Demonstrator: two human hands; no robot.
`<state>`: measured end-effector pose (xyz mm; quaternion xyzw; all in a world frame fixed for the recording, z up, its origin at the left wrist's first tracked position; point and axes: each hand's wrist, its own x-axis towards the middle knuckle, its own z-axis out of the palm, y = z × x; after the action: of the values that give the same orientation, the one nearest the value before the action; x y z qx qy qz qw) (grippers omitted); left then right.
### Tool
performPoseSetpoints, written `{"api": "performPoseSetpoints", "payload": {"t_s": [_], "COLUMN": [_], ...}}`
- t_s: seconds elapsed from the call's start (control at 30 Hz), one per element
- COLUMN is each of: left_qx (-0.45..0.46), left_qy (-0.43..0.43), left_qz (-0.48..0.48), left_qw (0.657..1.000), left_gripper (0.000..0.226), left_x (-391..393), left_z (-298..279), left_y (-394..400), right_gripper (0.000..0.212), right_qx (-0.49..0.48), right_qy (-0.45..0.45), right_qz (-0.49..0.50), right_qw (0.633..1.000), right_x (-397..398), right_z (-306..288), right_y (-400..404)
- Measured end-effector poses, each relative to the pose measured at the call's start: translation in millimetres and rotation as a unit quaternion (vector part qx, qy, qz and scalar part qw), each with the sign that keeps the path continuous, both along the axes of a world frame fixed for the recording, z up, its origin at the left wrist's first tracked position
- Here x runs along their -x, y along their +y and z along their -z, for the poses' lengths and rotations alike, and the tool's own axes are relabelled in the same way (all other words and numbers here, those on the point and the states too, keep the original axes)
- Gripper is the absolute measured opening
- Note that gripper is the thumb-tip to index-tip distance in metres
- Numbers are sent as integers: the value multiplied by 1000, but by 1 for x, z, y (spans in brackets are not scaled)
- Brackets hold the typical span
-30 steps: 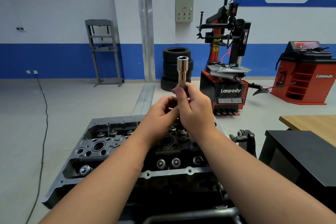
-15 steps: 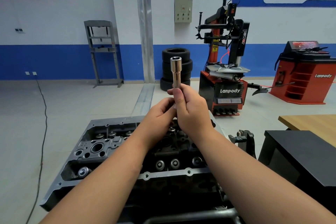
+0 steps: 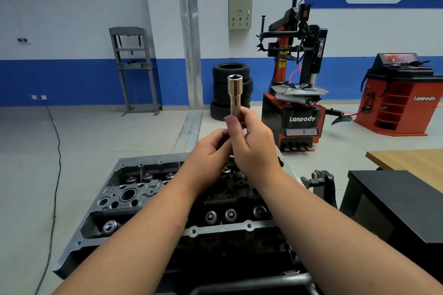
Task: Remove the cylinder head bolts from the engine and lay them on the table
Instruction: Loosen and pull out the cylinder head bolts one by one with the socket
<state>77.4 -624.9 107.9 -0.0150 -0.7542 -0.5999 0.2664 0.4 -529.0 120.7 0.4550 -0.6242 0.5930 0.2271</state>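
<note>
A long chrome socket point(image 3: 234, 93) stands upright above the engine, its open end up. My right hand point(image 3: 254, 146) grips its lower part, thumb on the near side. My left hand point(image 3: 211, 151) is curled against the socket's lower end from the left; what its fingers hold is hidden. Below both hands lies the grey cylinder head point(image 3: 148, 196) with valve springs and bolt holes showing. No loose bolts are visible.
A black table point(image 3: 402, 201) stands at the right, with a wooden table point(image 3: 412, 160) behind it. A black clamp part point(image 3: 321, 182) sits between the engine and the black table. Stacked tyres point(image 3: 231, 93), a tyre changer point(image 3: 297, 93) and a red machine point(image 3: 400, 98) stand further back.
The socket and both hands have drifted slightly left and down in view. The grip looks the same.
</note>
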Motion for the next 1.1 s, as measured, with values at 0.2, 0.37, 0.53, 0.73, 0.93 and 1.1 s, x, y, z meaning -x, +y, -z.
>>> {"api": "performPoseSetpoints", "payload": {"t_s": [0.2,0.37,0.53,0.73,0.93,1.1], "left_qx": [-16,-9,14,-6,14,20], "left_qy": [5,-5,-6,-9,-7,5], "left_qz": [-21,-2,0,-15,4,5], "left_qw": [1000,1000,1000,1000,1000,1000], "left_gripper": [18,24,28,19,19,20], "left_x": [1,1,-1,0,-2,-2], "left_z": [1,2,-1,1,-2,-3], "left_y": [-1,-2,1,0,2,2], "right_gripper": [4,30,21,19,20,13], "right_qx": [26,-11,14,16,12,26], "right_qy": [12,-4,-10,-2,-14,3], "right_qz": [10,11,22,23,10,31], "right_qw": [1000,1000,1000,1000,1000,999], "right_x": [-1,-3,-3,-6,-6,-6], "right_z": [-1,0,-1,-3,-3,-2], "right_y": [1,-1,2,2,2,2]}}
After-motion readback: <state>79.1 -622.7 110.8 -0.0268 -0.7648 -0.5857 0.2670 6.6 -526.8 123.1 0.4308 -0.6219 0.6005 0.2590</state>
